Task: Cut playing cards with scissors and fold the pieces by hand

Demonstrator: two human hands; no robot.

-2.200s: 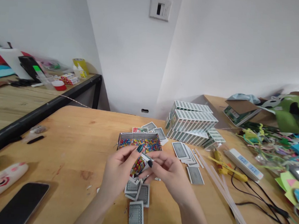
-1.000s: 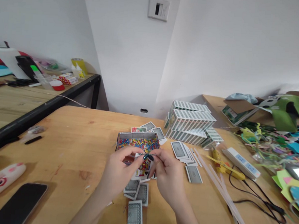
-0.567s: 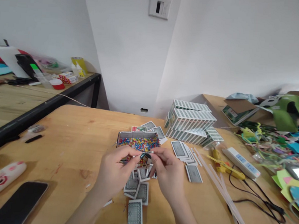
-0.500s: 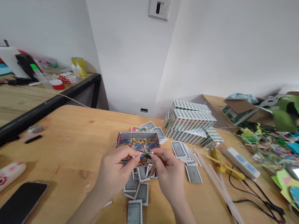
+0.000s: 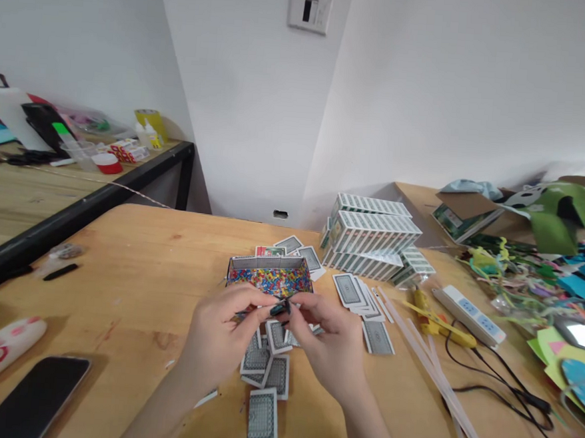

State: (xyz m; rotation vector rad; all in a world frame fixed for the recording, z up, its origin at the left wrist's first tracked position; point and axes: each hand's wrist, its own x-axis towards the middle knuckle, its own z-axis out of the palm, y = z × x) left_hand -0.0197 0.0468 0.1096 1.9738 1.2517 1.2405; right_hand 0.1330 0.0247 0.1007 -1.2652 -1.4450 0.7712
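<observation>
My left hand [image 5: 222,327] and my right hand [image 5: 331,342] meet at the fingertips in front of an open-topped box [image 5: 254,264]. Pinched between them is a small dark piece [image 5: 280,307] with a teal sheen; its kind cannot be made out. The box has grey card-patterned walls and a bright multicoloured inside, and my fingers cover part of its front. Below my hands, loose playing cards [image 5: 263,414] lie face down in an overlapping trail. More playing cards [image 5: 348,291] are fanned out to the right of the box.
Striped card boxes [image 5: 376,233] are stacked at the back right. A yellow glue gun [image 5: 438,326], clear glue sticks [image 5: 436,376] and a white power strip [image 5: 471,316] lie to the right, near black cables. A phone [image 5: 34,398] and a white squishy toy [image 5: 5,352] are at left.
Both hands remain pinched together at the piece. My fingers have shifted slightly, and the white edge that showed there before is now mostly hidden. The view has moved a little.
</observation>
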